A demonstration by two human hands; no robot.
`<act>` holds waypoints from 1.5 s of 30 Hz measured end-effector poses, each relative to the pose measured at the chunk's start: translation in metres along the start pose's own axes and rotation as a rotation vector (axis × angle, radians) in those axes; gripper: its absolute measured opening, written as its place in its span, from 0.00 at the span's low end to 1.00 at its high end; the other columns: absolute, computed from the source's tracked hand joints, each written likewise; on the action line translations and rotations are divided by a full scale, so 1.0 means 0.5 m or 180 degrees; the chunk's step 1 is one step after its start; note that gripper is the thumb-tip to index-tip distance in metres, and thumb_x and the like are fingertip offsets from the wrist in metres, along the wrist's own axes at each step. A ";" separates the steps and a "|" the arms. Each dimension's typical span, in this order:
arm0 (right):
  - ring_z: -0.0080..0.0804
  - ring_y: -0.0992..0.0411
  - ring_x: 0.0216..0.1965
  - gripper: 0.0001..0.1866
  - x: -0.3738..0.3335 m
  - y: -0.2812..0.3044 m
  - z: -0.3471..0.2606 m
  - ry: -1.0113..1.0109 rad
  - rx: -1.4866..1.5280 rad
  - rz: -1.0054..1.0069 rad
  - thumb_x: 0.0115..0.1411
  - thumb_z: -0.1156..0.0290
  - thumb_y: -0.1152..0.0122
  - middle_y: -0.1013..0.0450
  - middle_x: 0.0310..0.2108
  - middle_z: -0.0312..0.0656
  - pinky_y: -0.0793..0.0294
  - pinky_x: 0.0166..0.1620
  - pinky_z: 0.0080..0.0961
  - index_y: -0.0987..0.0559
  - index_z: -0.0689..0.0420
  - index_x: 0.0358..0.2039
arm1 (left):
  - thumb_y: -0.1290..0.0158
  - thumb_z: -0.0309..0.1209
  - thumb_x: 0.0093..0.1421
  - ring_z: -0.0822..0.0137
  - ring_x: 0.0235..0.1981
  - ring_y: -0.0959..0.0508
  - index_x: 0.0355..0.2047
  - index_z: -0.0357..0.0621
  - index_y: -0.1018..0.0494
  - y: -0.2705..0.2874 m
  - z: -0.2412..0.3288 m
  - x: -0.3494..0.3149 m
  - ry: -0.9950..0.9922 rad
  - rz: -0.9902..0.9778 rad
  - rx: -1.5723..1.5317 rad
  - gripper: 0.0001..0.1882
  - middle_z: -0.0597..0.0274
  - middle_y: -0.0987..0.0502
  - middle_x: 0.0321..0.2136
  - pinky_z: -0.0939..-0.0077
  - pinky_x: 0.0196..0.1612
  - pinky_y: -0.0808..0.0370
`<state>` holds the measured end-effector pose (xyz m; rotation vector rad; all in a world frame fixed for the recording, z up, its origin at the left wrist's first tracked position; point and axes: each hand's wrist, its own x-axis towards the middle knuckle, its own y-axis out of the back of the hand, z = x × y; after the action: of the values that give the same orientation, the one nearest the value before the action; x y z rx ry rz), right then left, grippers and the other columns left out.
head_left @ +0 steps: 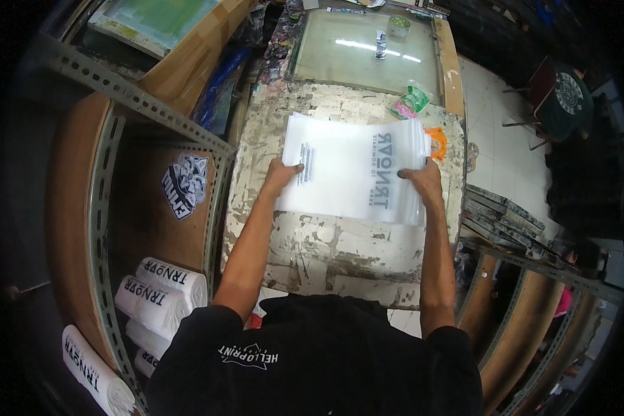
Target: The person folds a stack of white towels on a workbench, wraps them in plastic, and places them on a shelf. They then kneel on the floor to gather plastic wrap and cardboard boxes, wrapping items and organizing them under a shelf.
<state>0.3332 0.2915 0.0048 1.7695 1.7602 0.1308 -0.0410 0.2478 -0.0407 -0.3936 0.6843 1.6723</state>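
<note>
A stack of frosted white plastic bags (pixel 336 163) with dark printing lies over the paint-stained worktable (pixel 312 256). My left hand (pixel 282 175) grips the stack's left edge, thumb on top and fingers hidden along the side. At the opposite edge, my right hand (pixel 423 180) holds it the same way, its thumb pressing near the large lettering. The bags' right edges fan out slightly in uneven layers. Just beyond my right hand, an orange plastic object (pixel 437 143) is partly covered by the stack. Whether the stack rests fully on the table, I cannot tell.
A glass-like panel (pixel 353 69) with a small tub (pixel 398 28) sits at the table's far end. A green and pink packet (pixel 410 104) lies before it. Rolled white printed bags (pixel 152 305) fill a left shelf. Metal racks (pixel 520 291) and a chair (pixel 544 90) stand right.
</note>
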 end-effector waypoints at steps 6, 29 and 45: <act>0.45 0.22 0.40 0.36 -0.003 0.001 -0.006 -0.0029 -0.0129 0.0053 0.38 0.68 0.26 0.23 0.41 0.57 0.22 0.45 0.35 0.27 0.70 0.48 | 0.35 0.23 0.48 0.51 0.40 0.20 0.45 0.28 0.29 -0.035 0.029 -0.044 -0.0966 0.1167 0.1168 0.24 0.43 0.22 0.40 0.60 0.43 0.24; 0.53 0.23 0.43 0.46 -0.106 -0.091 -0.160 0.0327 -0.1476 0.0057 0.49 0.41 0.32 0.23 0.41 0.59 0.25 0.47 0.42 0.32 0.69 0.54 | 0.73 0.69 0.64 0.60 0.55 0.29 0.53 0.37 0.27 -0.223 0.052 -0.033 -0.0453 -0.1111 -0.0221 0.46 0.51 0.24 0.48 0.66 0.61 0.38; 0.51 0.35 0.52 0.35 -0.162 -0.111 0.034 0.1576 -0.1958 0.0558 0.44 0.74 0.28 0.34 0.54 0.51 0.28 0.51 0.39 0.30 0.60 0.55 | 0.39 0.29 0.40 0.53 0.38 0.20 0.50 0.26 0.34 -0.213 0.078 -0.045 0.0133 -0.0579 -0.0993 0.35 0.45 0.24 0.38 0.59 0.42 0.19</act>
<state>0.2850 0.2049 -0.0071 1.4888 1.6202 1.1384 0.0713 0.2656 -0.0209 -0.6935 0.4032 1.6017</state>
